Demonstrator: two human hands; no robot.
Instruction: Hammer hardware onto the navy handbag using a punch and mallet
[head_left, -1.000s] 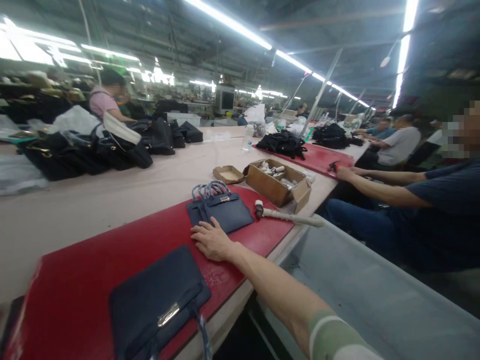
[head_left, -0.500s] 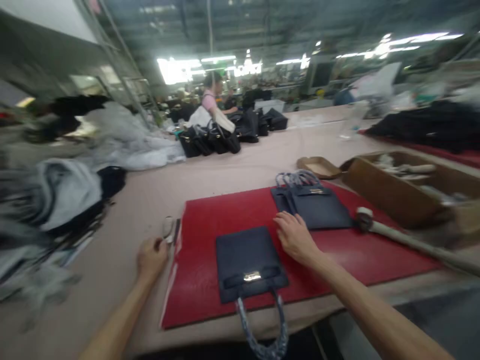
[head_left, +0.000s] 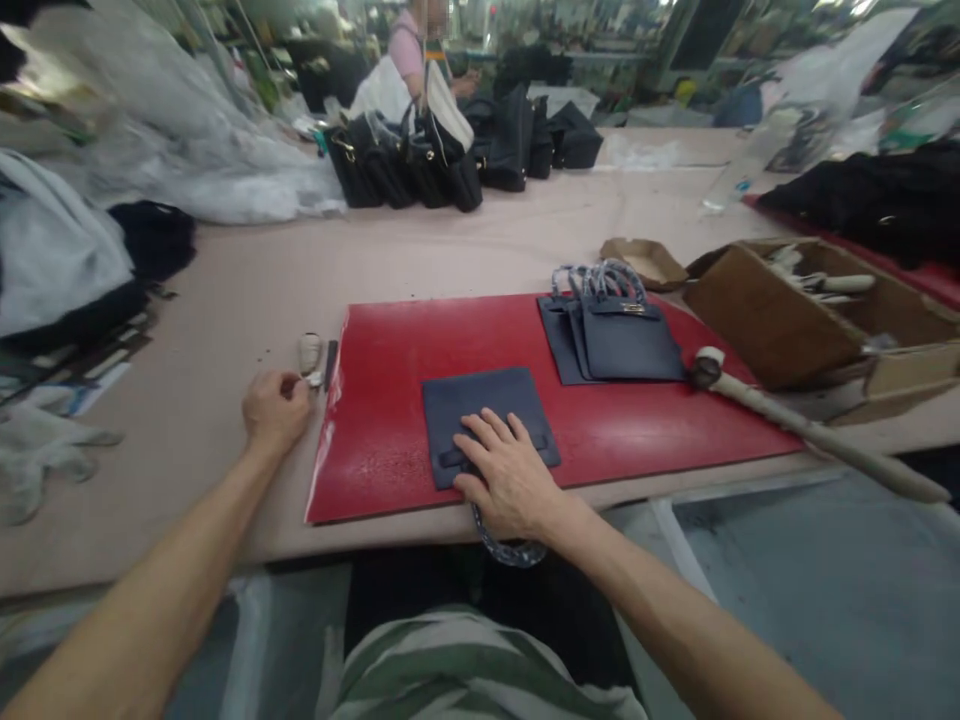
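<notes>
The right hand (head_left: 510,475) lies spread over a navy handbag panel (head_left: 480,393). The left hand (head_left: 276,412) curls beside the red mat (head_left: 386,365); I can't tell if it's pinching anything.

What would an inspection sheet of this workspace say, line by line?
Surface: flat red mat on a pale pink tabletop.
Job's things: flat navy bag on the mat; overlapping navy bags with wrapped handles farther right.
Clutter: open brown cardboard box; pale long-handled mallet, handle overhanging the near edge.
Hands: right hand spread on the nearer bag; left hand beside small whitish items, grip unclear.
Cables: nothing seen.
Surroundings: black handbags across the table, pink-sleeved person beyond.
</notes>
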